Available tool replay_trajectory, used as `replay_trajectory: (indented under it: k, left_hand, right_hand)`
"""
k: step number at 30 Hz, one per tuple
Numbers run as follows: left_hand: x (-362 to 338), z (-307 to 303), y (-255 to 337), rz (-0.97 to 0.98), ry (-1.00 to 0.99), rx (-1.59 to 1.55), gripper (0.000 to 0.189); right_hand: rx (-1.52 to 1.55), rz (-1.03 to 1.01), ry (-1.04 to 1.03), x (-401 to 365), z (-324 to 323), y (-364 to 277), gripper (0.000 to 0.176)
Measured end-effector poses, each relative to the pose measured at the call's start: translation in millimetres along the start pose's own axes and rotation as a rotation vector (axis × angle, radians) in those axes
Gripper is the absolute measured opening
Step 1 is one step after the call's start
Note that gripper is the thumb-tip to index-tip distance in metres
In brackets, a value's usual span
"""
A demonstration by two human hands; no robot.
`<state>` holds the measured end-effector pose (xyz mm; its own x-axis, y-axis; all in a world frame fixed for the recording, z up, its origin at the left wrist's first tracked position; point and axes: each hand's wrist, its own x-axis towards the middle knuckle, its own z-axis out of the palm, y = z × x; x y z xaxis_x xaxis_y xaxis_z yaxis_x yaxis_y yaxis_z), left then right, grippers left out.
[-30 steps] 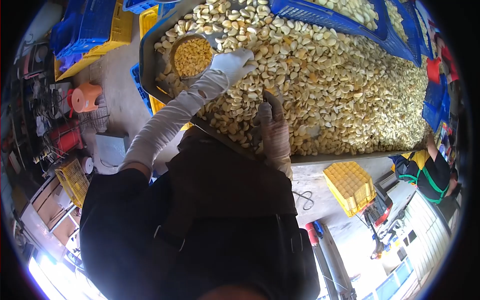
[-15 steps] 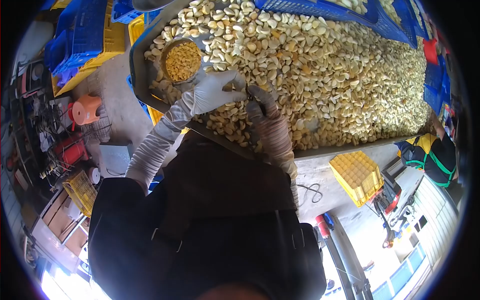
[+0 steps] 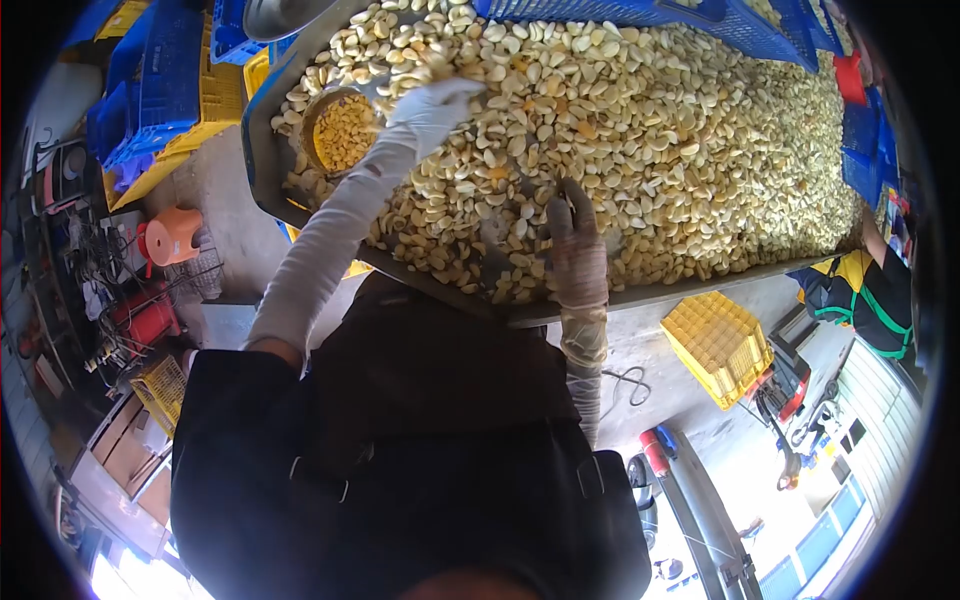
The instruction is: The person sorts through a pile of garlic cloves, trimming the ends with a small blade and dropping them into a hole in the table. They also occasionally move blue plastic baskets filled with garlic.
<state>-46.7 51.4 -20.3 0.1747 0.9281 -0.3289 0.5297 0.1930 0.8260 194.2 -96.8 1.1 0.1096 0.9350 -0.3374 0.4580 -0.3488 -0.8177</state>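
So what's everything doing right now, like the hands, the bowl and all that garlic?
metal tray: loaded nearly to its rim.
garlic cloves: peeled, heaped loose across the tray.
bowl: upright, full of yellower cloves, sunk in the heap.
left hand: white-gloved, stretched out beside the bowl; grip too blurred to tell.
right hand: gloved, fingers spread open on the heap.
yellow crate: standing on the floor.

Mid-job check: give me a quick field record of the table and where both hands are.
Surface: metal table heaped with peeled garlic cloves
Left hand: white glove, over the cloves beside a round bowl of yellower cloves
Right hand: clear glove, on the cloves near the front edge; grip unclear
Far side: blue crates
Floor: yellow crate, orange stool
Nearby: another person, right end
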Motion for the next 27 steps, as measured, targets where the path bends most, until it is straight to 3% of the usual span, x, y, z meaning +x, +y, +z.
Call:
replay_trajectory:
  k: [2,3,4,6,8,12,13,16,17,20,23,25,27]
  left_hand:
    - [2,-12,-25,-0.047,0.272,0.040,0.028]
    - [-2,-12,-22,0.208,0.417,0.219,0.027]
    - [2,-3,-15,0.737,0.578,0.257,0.026]
    - [-12,22,17,0.561,0.154,0.495,0.029]
    - [8,50,14,0.736,0.140,0.740,0.024]
    - [23,68,33,0.525,0.072,0.972,0.019]
    - [23,69,35,0.479,0.049,1.029,0.020]
    - [30,59,57,0.229,-0.149,0.902,0.019]
    - [31,51,64,0.045,-0.252,0.730,0.026]
    - [-1,44,57,-0.211,-0.268,-0.388,0.035]
    - [-34,68,38,-0.131,-0.241,-0.864,0.044]
    - [-70,79,81,-0.207,-0.055,-0.960,0.031]
    - [-79,89,91,-0.242,0.045,-1.016,0.022]
  right_hand:
    - [-0.025,-0.079,0.005,-1,-8,18,0.050]
    - [-0.001,-0.097,0.006,2,-10,19,0.050]
    - [0.023,-0.115,0.007,5,-12,19,0.050]
    - [0.072,-0.148,-0.017,4,-13,17,0.050]
    - [0.147,-0.147,-0.059,2,-13,6,0.049]
    - [-0.029,-0.289,-0.083,15,-22,5,0.047]
    - [0.017,-0.162,-0.117,15,-25,4,0.047]
    - [0.055,-0.212,-0.161,21,-32,13,0.046]
    - [0.115,-0.134,-0.174,22,-34,13,0.047]
    - [0.190,-0.060,-0.188,26,-39,-4,0.049]
    - [0.170,-0.287,-0.180,28,-40,-3,0.050]
    - [0.005,-0.575,-0.134,32,-42,-12,0.051]
    - [0.062,-0.501,-0.246,30,-53,-15,0.054]
